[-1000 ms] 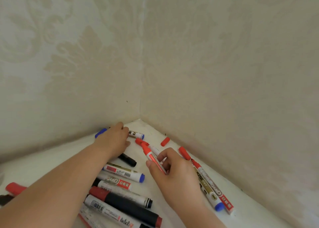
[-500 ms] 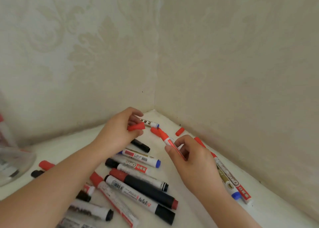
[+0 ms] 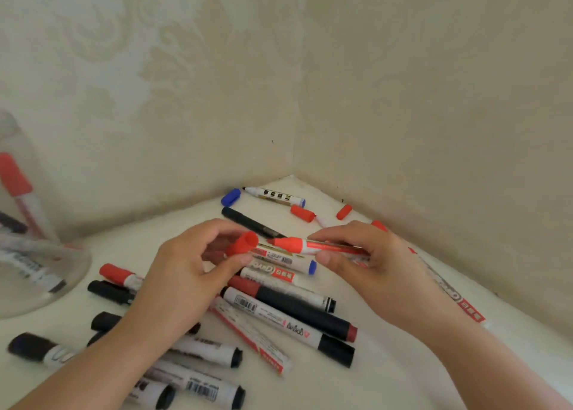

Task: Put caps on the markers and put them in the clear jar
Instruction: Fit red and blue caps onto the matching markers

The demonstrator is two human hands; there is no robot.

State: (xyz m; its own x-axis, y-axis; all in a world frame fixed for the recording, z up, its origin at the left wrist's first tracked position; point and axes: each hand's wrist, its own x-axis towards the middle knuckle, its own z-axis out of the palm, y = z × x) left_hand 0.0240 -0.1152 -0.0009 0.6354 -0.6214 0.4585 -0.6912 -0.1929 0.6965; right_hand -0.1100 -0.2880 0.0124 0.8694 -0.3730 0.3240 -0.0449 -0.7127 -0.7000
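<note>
Misalignment looked the likeliest fault: the left hand (image 3: 192, 264) pinched a short red plastic cap (image 3: 243, 243) with its open mouth turned toward the red-nibbed white marker (image 3: 313, 246) gripped in the right hand (image 3: 362, 254), and a skewed push could have jammed the nib on the rim or inked the fingers. Cap and nib sat just apart at mid-frame, above the loose markers. The clear glass jar (image 3: 37, 254) stood at the left edge, well apart from both hands.
</note>
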